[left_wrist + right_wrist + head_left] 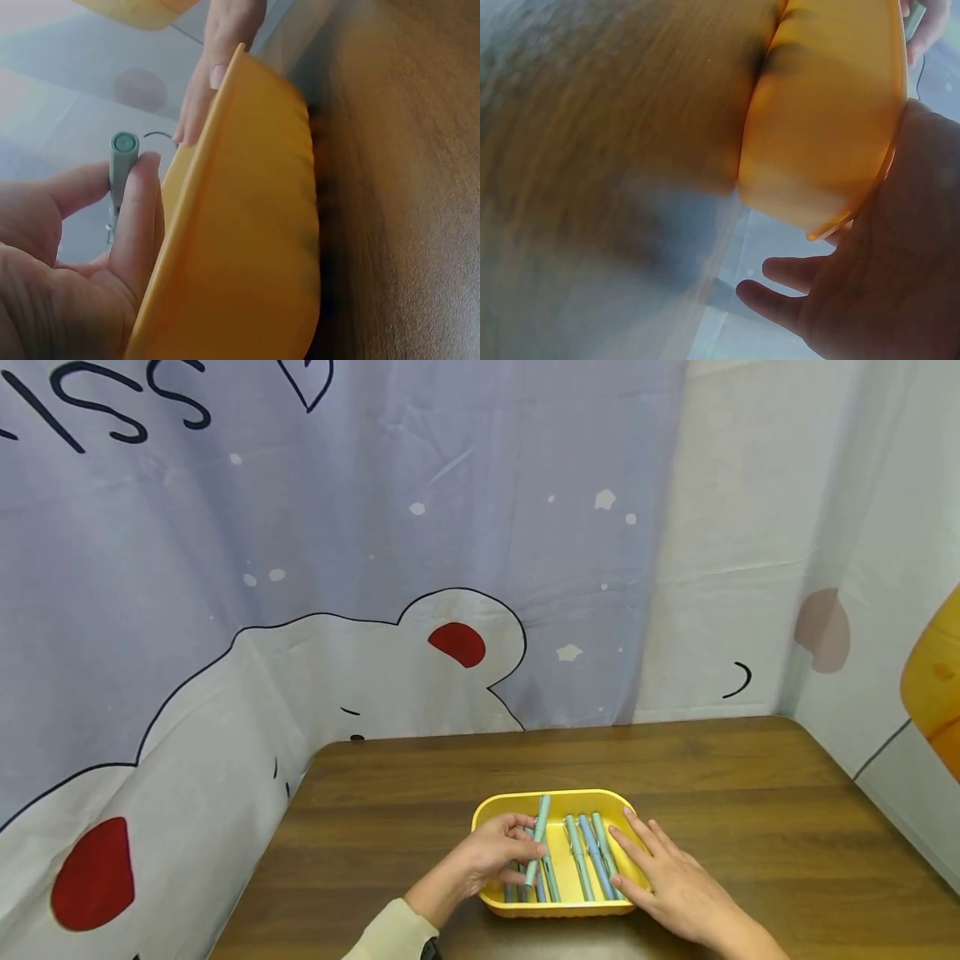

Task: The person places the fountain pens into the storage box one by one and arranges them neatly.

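My left hand (495,853) pinches a pale green pen (542,817) between thumb and fingers, above the left part of a yellow plastic basket (555,910). In the left wrist view the held pen (122,157) points one round end toward the camera. Several green and blue pens (552,881) lie in the basket's left side, partly hidden by that hand. On the right side a green pen (579,860), a blue pen (596,857) and another green pen (602,835) lie side by side. My right hand (678,887), fingers spread and fairly straight, touches the basket's right rim.
The basket stands on a brown wooden table (390,827). Behind the table and along its sides hangs a printed cloth (337,527) with cartoon bears. A dark band (430,949) sits at the left wrist, below a pale sleeve (396,933).
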A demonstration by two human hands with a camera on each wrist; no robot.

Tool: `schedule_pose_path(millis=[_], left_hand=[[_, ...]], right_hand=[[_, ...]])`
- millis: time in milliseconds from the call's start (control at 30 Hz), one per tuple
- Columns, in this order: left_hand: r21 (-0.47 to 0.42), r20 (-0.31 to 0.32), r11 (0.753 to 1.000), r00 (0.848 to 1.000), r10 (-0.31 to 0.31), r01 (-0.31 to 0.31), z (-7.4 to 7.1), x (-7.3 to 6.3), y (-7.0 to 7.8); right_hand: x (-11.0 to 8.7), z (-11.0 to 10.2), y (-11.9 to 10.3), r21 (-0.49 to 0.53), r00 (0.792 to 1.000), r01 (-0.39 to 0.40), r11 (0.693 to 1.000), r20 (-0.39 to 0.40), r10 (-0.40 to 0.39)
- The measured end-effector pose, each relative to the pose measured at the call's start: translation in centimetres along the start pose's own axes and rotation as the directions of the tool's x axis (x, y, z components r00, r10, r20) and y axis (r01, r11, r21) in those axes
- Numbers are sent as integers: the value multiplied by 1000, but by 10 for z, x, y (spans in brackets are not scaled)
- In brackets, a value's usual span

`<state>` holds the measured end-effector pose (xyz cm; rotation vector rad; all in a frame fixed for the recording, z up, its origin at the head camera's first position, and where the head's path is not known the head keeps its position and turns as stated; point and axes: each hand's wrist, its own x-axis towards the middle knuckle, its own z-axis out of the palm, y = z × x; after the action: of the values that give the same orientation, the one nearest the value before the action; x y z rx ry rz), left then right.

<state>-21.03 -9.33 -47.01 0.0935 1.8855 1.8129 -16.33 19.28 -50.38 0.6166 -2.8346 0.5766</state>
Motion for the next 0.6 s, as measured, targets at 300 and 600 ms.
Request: schedule_pose_path(millis=[300,600], left_hand=[[0,-66,1000,998,-3,3,11,8,-7],[44,-78,999,997,-26,30,18,11,-8]], right_hand=[[0,0,0,8,1000,4,1000,-7,-4],[1,-1,0,7,1000,3,1000,-2,-3]])
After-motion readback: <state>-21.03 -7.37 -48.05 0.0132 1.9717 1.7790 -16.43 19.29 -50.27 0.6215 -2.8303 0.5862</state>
